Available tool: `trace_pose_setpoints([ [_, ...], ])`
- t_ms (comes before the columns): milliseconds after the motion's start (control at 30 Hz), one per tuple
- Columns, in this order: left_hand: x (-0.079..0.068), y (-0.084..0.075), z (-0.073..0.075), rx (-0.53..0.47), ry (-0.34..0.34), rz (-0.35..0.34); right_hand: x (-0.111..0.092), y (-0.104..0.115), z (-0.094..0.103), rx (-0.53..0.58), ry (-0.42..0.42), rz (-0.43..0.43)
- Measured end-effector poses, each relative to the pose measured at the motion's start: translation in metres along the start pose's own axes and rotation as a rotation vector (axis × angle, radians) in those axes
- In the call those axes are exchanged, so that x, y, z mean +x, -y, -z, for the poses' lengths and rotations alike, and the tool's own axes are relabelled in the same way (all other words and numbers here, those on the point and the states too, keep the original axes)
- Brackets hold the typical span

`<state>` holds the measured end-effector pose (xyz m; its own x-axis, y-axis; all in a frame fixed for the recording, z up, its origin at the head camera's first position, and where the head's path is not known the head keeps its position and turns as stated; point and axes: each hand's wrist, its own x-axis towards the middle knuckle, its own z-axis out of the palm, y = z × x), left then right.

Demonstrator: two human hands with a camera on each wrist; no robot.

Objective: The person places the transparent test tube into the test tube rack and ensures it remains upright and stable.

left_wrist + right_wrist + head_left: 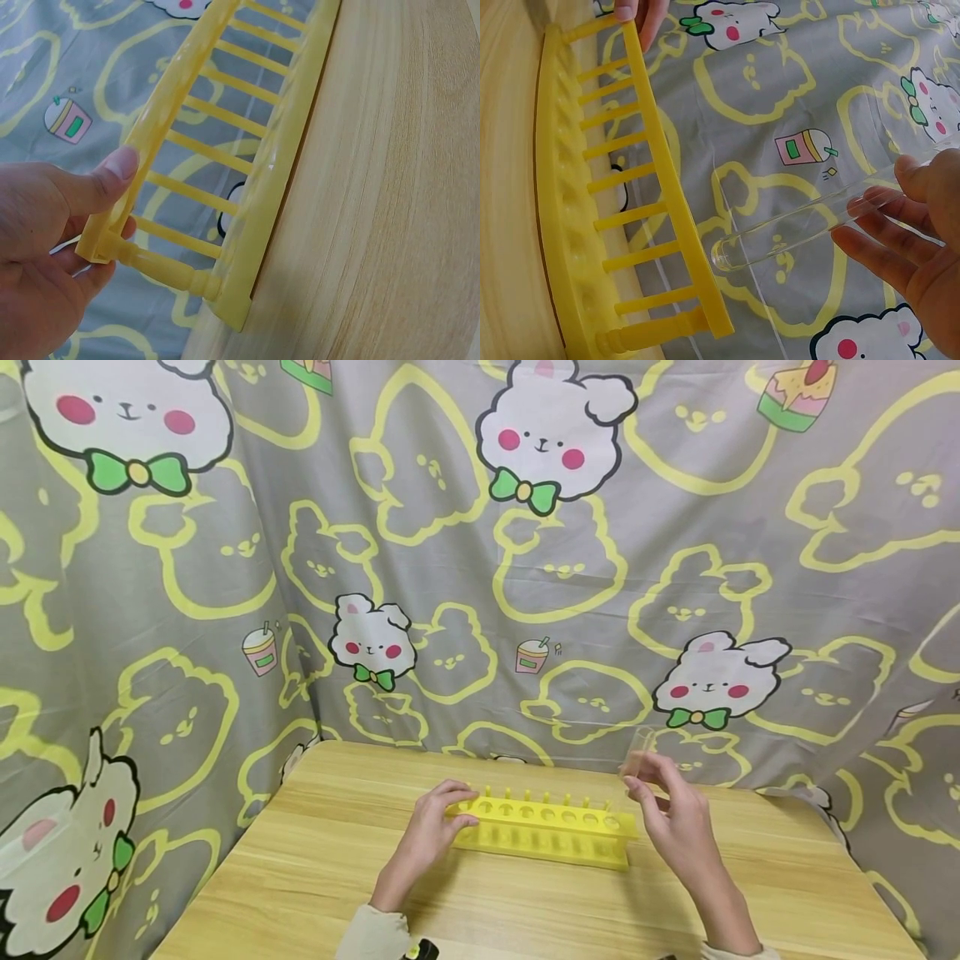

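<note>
A yellow test tube rack (536, 850) stands on the wooden table, with a row of round holes along its top and thin pegs behind them. My left hand (431, 827) grips its left end; in the left wrist view the thumb (120, 163) lies on the top bar and fingers curl beneath. My right hand (678, 814) pinches a clear test tube (795, 234) between thumb and fingers, above the rack's right end. The tube is tilted. Its rounded bottom appears close to the top bar in the right wrist view; whether they touch I cannot tell.
The wooden table (300, 860) reaches back to a grey curtain (450, 568) printed with rabbits and yellow outlines. Curtain also hangs at the left and right sides. A small black object (423, 950) shows by the left sleeve at the bottom edge.
</note>
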<state>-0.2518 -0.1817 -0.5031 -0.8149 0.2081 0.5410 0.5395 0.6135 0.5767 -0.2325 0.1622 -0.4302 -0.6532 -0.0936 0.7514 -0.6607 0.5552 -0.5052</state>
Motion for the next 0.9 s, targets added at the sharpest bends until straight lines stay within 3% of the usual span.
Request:
trace_pose_setpoints([
  [433,-0.0004,0.0011,-0.0001,0.001,0.013,0.007,0.0021,0.0035,-0.0069,0.028,-0.028,0.025],
  [900,-0.0007,0.0011,0.0,-0.002,0.005,-0.009,0.003,0.0048,-0.0082,0.018,0.028,0.01],
])
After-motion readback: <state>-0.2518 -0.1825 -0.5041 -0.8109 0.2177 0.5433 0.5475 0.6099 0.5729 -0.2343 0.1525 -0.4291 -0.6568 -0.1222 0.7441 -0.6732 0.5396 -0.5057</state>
